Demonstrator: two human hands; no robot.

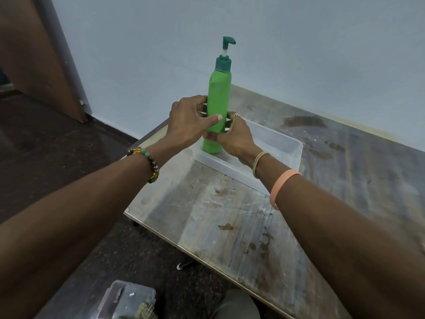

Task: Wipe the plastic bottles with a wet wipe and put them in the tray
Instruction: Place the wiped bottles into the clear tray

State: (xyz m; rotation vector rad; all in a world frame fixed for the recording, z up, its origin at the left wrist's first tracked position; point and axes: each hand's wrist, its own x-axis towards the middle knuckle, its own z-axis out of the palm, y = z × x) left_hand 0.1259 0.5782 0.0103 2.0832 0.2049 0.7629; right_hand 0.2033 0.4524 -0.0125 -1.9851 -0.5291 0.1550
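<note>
A tall green plastic pump bottle (219,95) with a dark green pump head stands upright at the near-left corner of a clear plastic tray (285,143) on the table. My left hand (188,120) grips the bottle's lower half from the left, thumb across its front. From the right, my right hand (236,137) curls its fingers round the same part of the bottle. No wet wipe shows in either hand. The bottle's base is level with the tray's near rim; whether it rests on the tray floor is hidden by my hands.
The worn, stained table (230,215) runs right along a pale blue wall. Its left edge and near corner drop to a dark floor. A clear plastic box (128,300) with small items lies on the floor at bottom left. A brown door stands at far left.
</note>
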